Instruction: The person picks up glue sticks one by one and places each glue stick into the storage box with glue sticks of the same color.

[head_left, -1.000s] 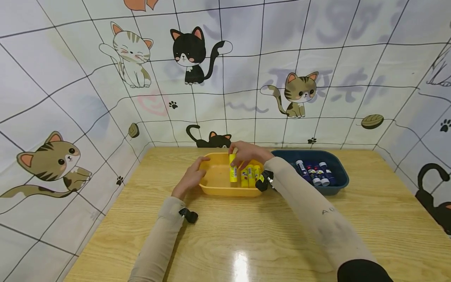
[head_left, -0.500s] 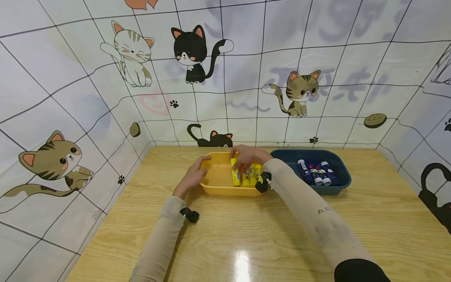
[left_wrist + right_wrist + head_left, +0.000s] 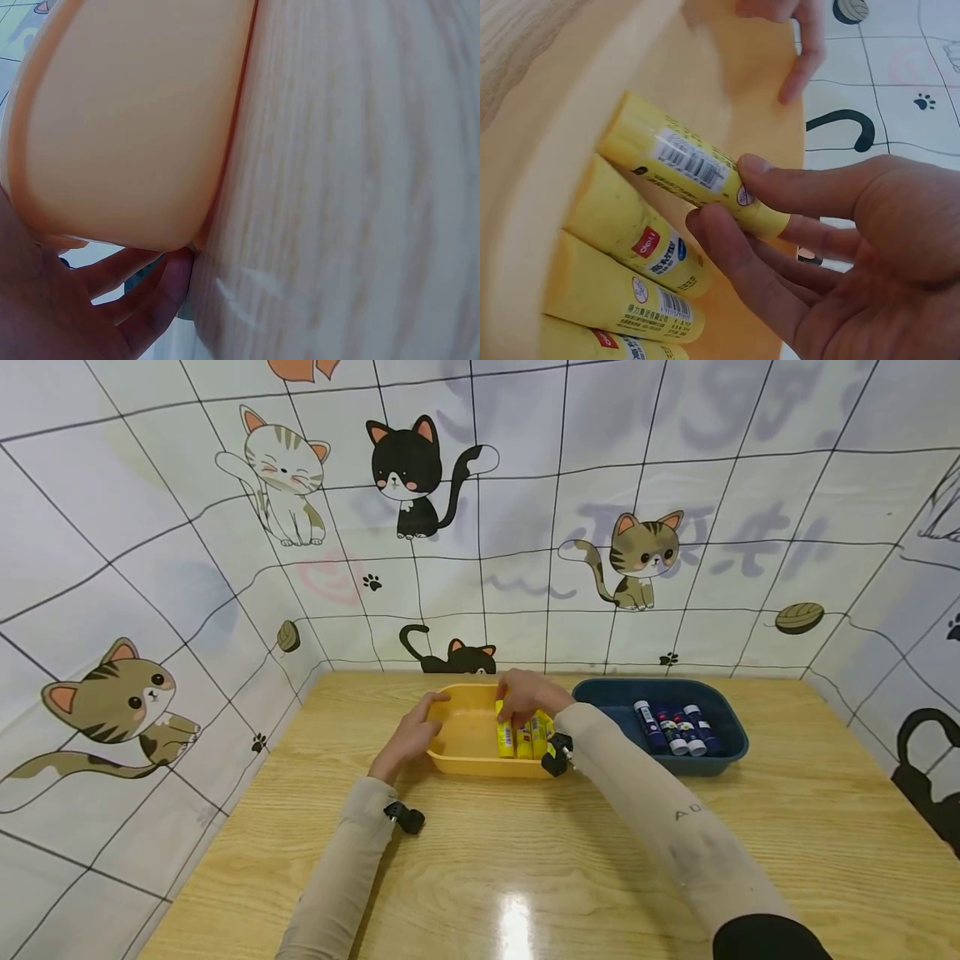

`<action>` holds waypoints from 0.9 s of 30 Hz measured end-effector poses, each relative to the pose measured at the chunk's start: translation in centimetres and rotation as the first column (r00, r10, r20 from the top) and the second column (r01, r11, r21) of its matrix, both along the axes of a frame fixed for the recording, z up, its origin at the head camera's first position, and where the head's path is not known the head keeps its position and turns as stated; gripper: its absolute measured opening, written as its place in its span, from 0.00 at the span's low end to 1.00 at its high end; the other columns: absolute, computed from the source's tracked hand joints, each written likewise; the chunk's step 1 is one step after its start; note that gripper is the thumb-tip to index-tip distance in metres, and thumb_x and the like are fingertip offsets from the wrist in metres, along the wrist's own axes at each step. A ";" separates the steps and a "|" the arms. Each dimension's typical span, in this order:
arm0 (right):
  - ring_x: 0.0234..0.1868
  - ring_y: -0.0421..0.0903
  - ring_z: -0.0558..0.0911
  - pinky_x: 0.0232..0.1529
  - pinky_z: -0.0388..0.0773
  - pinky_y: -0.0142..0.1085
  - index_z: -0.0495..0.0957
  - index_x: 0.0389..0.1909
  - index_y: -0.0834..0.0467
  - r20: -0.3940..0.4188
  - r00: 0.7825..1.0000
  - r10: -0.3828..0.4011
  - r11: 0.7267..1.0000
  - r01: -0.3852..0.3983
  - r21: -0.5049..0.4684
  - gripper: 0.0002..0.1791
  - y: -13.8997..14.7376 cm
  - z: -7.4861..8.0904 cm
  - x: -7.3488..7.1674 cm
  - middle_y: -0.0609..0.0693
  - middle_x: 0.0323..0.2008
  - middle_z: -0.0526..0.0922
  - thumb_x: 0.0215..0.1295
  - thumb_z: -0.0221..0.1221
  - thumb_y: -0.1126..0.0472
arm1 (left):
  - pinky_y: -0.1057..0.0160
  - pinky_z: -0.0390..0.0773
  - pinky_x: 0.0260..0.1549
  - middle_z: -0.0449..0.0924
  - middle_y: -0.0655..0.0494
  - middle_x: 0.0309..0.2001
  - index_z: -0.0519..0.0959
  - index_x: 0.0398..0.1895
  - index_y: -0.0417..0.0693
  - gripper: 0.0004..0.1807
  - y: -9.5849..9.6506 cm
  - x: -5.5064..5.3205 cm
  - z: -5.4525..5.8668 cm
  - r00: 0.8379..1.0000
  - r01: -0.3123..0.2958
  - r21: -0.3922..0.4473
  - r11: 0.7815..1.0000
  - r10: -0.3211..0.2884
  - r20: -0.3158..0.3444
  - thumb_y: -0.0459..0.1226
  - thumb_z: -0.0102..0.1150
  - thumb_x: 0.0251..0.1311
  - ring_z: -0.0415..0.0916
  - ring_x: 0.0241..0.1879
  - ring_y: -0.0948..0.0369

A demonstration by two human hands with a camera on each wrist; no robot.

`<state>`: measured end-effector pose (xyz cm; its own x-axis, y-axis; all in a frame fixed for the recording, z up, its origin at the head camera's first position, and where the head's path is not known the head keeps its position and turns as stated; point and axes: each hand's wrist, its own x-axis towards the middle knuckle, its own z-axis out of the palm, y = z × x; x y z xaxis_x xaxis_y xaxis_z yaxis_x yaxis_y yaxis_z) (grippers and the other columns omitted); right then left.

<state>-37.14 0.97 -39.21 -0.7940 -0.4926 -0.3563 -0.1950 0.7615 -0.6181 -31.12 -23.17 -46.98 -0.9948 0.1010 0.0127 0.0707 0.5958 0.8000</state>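
My right hand pinches a yellow glue stick between thumb and fingers inside the yellow tray. The stick slants, its lower end at the tray's front wall, beside several other yellow glue sticks lying in a row. Labels and a barcode show on them in the right wrist view. At the tray's left end, my left hand grips the rim, thumb on the inside. In the left wrist view its fingers reach around the outside of the tray wall, close to the tabletop.
To the right of the yellow tray stands a dark blue tray with several dark blue, white-capped glue sticks in it. Both sit on a wood-grain table against a wall cover printed with cats.
My right hand has lowered the yellow glue stick and brought it slightly right, up against the row of others. The left hand stays on the tray's rim.
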 end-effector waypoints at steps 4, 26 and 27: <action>0.41 0.54 0.90 0.46 0.87 0.43 0.76 0.61 0.67 -0.045 0.998 -0.038 0.999 0.039 0.019 0.24 -0.2 -0.2 0.1 0.63 0.49 0.86 0.66 0.67 0.65 | 0.47 0.64 0.63 0.62 0.46 0.79 0.66 0.75 0.54 0.32 0.1 0.1 0.0 1.000 -0.004 0.002 1.000 0.004 0.002 0.32 0.43 0.66 0.64 0.66 0.46; 0.34 0.45 0.82 0.37 0.81 0.34 0.82 0.60 0.59 -0.106 0.994 -0.024 0.974 0.047 0.222 0.24 0.0 -1.1 0.1 0.54 0.45 0.86 0.65 0.69 0.54 | 0.48 0.65 0.62 0.62 0.47 0.79 0.66 0.74 0.55 0.32 -0.1 0.0 0.0 1.000 -0.003 -0.002 1.000 0.003 0.003 0.32 0.44 0.66 0.65 0.65 0.46; 0.33 0.45 0.82 0.36 0.81 0.34 0.82 0.59 0.60 -0.092 0.995 -0.030 0.974 0.049 0.219 0.24 0.0 -1.2 0.1 0.55 0.45 0.86 0.65 0.69 0.55 | 0.48 0.65 0.62 0.62 0.47 0.79 0.66 0.74 0.55 0.31 -0.1 0.0 0.0 1.000 -0.002 0.000 1.000 0.002 0.005 0.32 0.43 0.66 0.65 0.65 0.46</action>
